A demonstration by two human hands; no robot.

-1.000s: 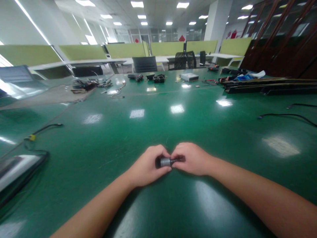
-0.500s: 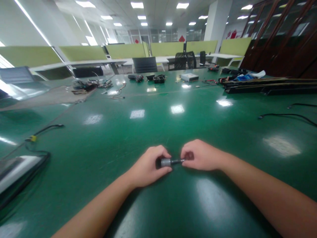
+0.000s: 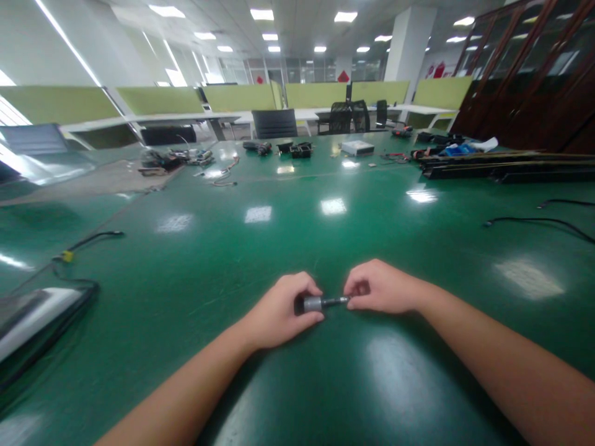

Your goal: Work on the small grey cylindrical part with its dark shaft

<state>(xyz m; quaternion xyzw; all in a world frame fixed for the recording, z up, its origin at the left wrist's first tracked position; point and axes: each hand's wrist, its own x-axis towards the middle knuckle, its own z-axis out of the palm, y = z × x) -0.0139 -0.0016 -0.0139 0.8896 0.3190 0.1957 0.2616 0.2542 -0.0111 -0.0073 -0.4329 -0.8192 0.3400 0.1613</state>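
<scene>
Tool (image 3: 313,304) partly hidden in gripping left hand (image 3: 279,310); right hand (image 3: 383,288) narrow at tip (image 3: 343,300), contact unclear; more shaft (image 3: 331,302) shows than earlier.

Tool (image 3: 313,303): landmark, between both hands, over the counter (image 3: 279,390).
Left fingers (image 3: 307,282): around the tool's left end.
Right fingers (image 3: 359,303): at the tool's right end.
Panel (image 3: 49,310): on the counter, well left of the tool.
Paired cables (image 3: 542,220): well right of the tool and beyond it.
Box (image 3: 357,148): far beyond the tool, slightly right.
Strip stack (image 3: 493,167): far beyond the tool, to the right.
Chair (image 3: 275,125): past the counter, beyond the tool, slightly left.
</scene>
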